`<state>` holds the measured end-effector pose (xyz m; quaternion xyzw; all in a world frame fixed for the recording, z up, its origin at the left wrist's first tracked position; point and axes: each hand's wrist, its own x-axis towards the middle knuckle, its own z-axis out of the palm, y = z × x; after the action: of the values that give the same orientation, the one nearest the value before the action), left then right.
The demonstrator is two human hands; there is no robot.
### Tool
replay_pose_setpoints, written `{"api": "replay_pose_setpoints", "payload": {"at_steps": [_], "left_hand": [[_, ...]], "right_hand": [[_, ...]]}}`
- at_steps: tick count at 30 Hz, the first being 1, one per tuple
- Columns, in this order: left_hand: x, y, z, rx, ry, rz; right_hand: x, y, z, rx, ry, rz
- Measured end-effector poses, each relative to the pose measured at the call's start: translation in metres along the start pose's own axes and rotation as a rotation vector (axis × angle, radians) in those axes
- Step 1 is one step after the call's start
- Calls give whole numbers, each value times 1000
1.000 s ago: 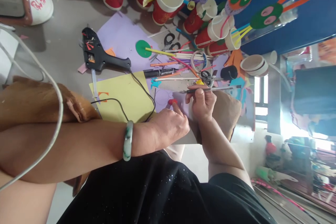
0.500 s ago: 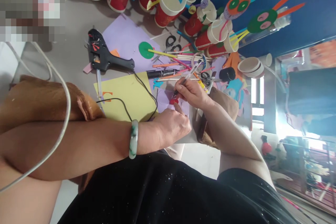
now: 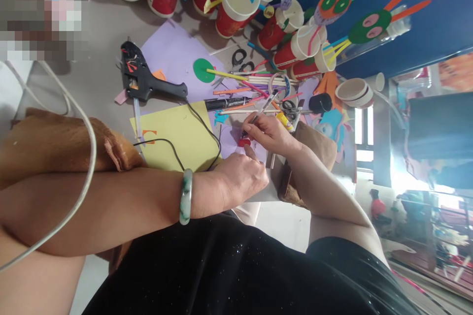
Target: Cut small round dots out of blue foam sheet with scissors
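My right hand is closed around a clear pen, its tip down at a small red piece on purple paper. My left hand rests just in front, one finger reaching to the red piece and pressing at its edge; the other fingers are curled under. A jade bangle circles the left wrist. Left of the purple paper lies a yellow sheet, with a black cable crossing it.
A black glue gun lies at the left. Sticks, markers and scissors are beyond my hands. Red cups with straws line the back. Tape rolls stand to the right. A white cable crosses the left side.
The pen's upper end has tilted a little to the left with my right hand. My left hand stays at the red piece. The whole view has shifted slightly.
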<state>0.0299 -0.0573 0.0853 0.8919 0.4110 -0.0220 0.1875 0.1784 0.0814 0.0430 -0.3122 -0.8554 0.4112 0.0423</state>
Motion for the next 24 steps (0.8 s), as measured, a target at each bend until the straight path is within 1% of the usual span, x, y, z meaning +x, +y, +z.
{"api": "replay_pose_setpoints", "payload": {"at_steps": [4,7,11,15,18,24], "left_hand": [[1,1,2,-12,25,-4],[3,2,6,-3,48,-18],[3,3,7,7,72,-27],[-1,3,1,16,18,-34],[-4,2,-3,8,5,-32],[-4,1,-9,-32,-42,-13]], "right_hand": [[-2,-4,0,39,-9,5],[-5,-5,2,51,38,16],[-13,-3,7,95,93,71],[-21,0,13,180,173,103],[-24,2,16,221,219,123],[-30,-1,20,220,291,166]]}}
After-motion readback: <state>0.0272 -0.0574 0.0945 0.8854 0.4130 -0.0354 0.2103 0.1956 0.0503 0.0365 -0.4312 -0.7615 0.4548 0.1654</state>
